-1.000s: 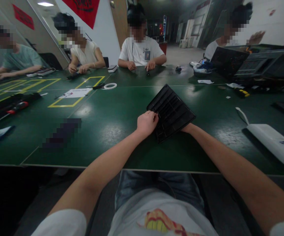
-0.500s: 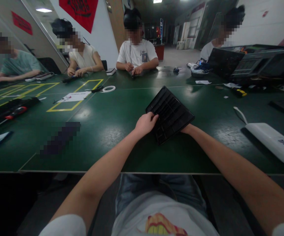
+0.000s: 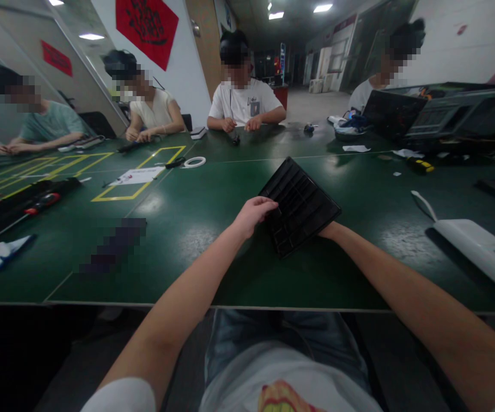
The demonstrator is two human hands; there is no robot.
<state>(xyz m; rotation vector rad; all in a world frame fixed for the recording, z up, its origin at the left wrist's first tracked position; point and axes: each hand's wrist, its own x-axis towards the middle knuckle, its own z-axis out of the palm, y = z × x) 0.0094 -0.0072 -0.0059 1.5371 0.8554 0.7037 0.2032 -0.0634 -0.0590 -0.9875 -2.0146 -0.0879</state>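
L hand (image 3: 256, 214) had its fingers bunched at the near-left part of the black tray (image 3: 309, 197), cdn't tell if they pinched anything; R hand (image 3: 329, 230) was mostly hidden under it, grip unclear too. Tray was tilted btwn both over the worktop (image 3: 213, 186), so IMO light L fingertips + steady R support suited it.

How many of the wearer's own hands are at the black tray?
2: the left hand at the left side of the black tray, fingers over its edge, and the right hand at its lower right edge, mostly hidden behind or beneath it.
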